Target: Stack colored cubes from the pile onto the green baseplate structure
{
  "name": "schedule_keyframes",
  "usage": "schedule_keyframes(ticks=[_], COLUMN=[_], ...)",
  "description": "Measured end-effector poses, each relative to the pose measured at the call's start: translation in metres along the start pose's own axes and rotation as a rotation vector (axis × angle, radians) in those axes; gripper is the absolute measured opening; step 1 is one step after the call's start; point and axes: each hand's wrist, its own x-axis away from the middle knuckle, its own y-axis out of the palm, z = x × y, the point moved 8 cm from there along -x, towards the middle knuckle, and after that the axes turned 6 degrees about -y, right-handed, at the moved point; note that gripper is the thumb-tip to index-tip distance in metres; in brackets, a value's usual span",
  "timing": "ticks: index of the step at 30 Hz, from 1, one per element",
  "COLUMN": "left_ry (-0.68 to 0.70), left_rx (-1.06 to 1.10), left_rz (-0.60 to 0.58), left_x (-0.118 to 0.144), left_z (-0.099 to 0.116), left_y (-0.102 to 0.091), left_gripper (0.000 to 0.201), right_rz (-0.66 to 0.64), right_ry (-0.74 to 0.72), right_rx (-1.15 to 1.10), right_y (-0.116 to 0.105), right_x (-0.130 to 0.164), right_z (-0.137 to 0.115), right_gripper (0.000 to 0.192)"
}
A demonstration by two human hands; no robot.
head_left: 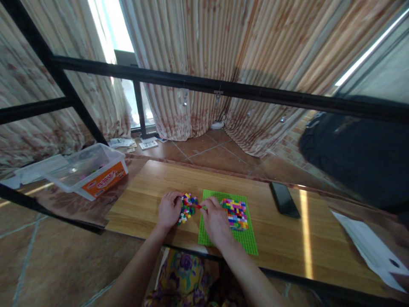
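Note:
A loose pile of small multicoloured building bricks [189, 208] lies on the wooden table. My left hand [170, 209] rests at the pile's left edge, its curved fingers touching the bricks and apparently holding none. Over the left part of a green studded baseplate [251, 245], my right hand [217, 219] pinches a small red brick [199, 207] between thumb and fingers, close to the pile. Beside that hand, a block of many-coloured bricks [237, 214] is built up on the baseplate; the hand hides part of its left side.
A dark phone [284, 199] lies on the table [271, 243] to the right, with white paper [367, 243] farther right. At the left stands a clear plastic box [102, 170] with an orange label. A black metal bar [198, 82] crosses beyond the table, before striped curtains [204, 38].

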Motion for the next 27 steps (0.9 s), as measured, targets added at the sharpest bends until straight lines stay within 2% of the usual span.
schedule_keyframes(ticks=[4,8,11,15,27], left_ry=[0.004,-0.002,-0.009,-0.008,-0.017], left_rx=[0.009,0.011,0.015,0.008,0.003], left_rz=[-0.019,-0.021,-0.016,-0.03,-0.037], left_x=[0.0,-0.001,-0.001,-0.001,-0.002], left_z=[-0.001,-0.003,-0.004,-0.002,-0.003], left_y=[0.001,0.002,0.002,0.001,0.002], left_gripper=[0.021,0.021,0.021,0.022,0.023], right_rz=[0.108,0.197,0.219,0.214,0.177], right_ry=[0.075,0.192,0.239,0.259,0.149], right_rx=[-0.061,-0.025,0.041,0.078,0.144], right_y=[-0.037,-0.067,-0.08,-0.085,-0.079], right_x=[0.022,0.046,0.056,0.058,0.04], right_z=[0.018,0.057,0.083,0.098,0.083], right_gripper=[0.017,0.017,0.019,0.022,0.025])
